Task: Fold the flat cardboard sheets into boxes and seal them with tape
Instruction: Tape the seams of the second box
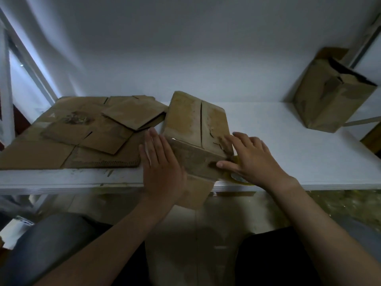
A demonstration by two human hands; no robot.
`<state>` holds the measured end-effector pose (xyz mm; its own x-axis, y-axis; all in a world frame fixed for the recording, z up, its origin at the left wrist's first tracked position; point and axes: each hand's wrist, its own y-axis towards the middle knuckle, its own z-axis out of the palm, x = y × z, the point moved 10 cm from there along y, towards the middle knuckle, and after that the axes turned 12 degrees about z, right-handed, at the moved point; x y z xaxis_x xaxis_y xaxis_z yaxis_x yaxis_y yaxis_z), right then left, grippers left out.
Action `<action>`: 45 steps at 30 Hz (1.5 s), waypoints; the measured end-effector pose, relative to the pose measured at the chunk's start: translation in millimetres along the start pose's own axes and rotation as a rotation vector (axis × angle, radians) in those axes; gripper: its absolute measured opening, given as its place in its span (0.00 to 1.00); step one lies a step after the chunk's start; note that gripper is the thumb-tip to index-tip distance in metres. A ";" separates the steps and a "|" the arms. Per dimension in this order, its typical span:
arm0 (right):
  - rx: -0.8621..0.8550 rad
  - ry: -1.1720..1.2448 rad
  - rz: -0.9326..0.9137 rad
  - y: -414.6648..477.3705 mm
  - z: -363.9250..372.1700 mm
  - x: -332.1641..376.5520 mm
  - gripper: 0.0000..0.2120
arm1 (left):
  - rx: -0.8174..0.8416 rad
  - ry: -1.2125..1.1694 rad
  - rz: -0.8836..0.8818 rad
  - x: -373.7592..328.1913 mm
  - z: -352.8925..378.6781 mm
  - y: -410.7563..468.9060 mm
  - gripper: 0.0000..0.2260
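Observation:
A brown cardboard box (pixel 195 129) stands tilted at the front edge of the white table (pixel 288 145), its two closed flaps facing up with a seam between them. My left hand (pixel 160 164) lies flat with straight fingers against the box's left side. My right hand (pixel 251 157) rests spread on the box's right corner, thumb pressing the near face. A roll of clear tape (pixel 239 178) lies on the table under my right hand, mostly hidden. A lower flap (pixel 198 193) hangs below the table edge.
Several flat cardboard sheets (pixel 82 131) lie stacked on the table's left half. An open folded box (pixel 329 96) stands at the back right against the wall. My knees show below the table edge.

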<state>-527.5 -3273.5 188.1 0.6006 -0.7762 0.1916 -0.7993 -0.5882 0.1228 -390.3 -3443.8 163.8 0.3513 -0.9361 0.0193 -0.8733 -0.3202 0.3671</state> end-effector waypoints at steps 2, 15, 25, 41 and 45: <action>0.121 0.033 0.078 -3.2 11.2 -26.3 0.42 | 0.005 -0.052 -0.043 -4.0 -2.4 8.8 0.47; 0.119 0.218 -0.118 -1.5 10.4 -16.3 0.31 | 0.043 -0.166 0.410 -75.6 4.9 41.0 0.30; 0.122 0.620 -0.066 -6.8 25.4 -27.2 0.26 | 0.134 -0.160 0.455 -60.4 37.8 49.7 0.31; 0.098 0.124 -0.006 4.0 36.5 -22.0 0.25 | -0.075 -0.184 0.074 -63.7 29.8 48.8 0.32; 0.112 0.145 -0.002 6.6 39.6 -16.5 0.27 | -0.154 -0.193 0.082 -67.2 31.7 48.4 0.24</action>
<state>-542.1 -3273.6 147.2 0.5870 -0.7389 0.3308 -0.7862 -0.6177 0.0155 -466.9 -3401.0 150.8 0.1976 -0.9733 -0.1172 -0.8295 -0.2297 0.5091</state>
